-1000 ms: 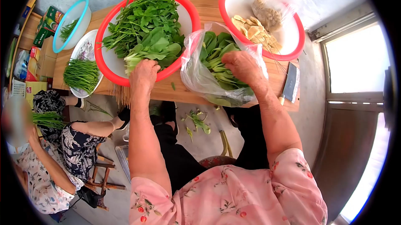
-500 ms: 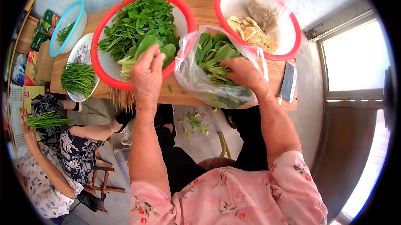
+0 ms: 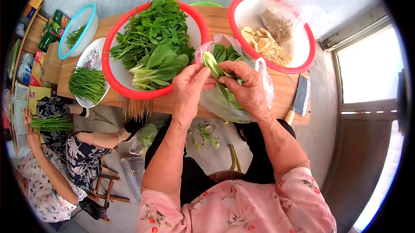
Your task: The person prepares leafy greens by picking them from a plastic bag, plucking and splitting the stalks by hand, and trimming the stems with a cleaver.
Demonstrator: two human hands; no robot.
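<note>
Both my hands meet over the clear plastic bag (image 3: 267,87), each pinching a small stalk of leafy greens (image 3: 212,63) with a pale base. My left hand (image 3: 191,87) grips it from the left, and my right hand (image 3: 244,87) has its thumb and fingers closed on the right side. More greens lie in the bag beneath my hands, partly hidden. To the left, a red-rimmed basin (image 3: 113,77) holds a heap of leafy herbs (image 3: 151,30) and a bunch of bok choy (image 3: 159,66).
A second red-rimmed basin (image 3: 308,60) holds pale slices and a bagged item. A cleaver (image 3: 301,95) lies at the wooden table's (image 3: 216,17) right end. Chives (image 3: 87,85) rest on a white dish. At left, another person's hand (image 3: 31,127) holds chives. Leaf scraps (image 3: 206,135) lie on the floor.
My left hand has moved right from the left basin to the bag. My right hand has lifted a stalk from the bag, and both hands now hold it.
</note>
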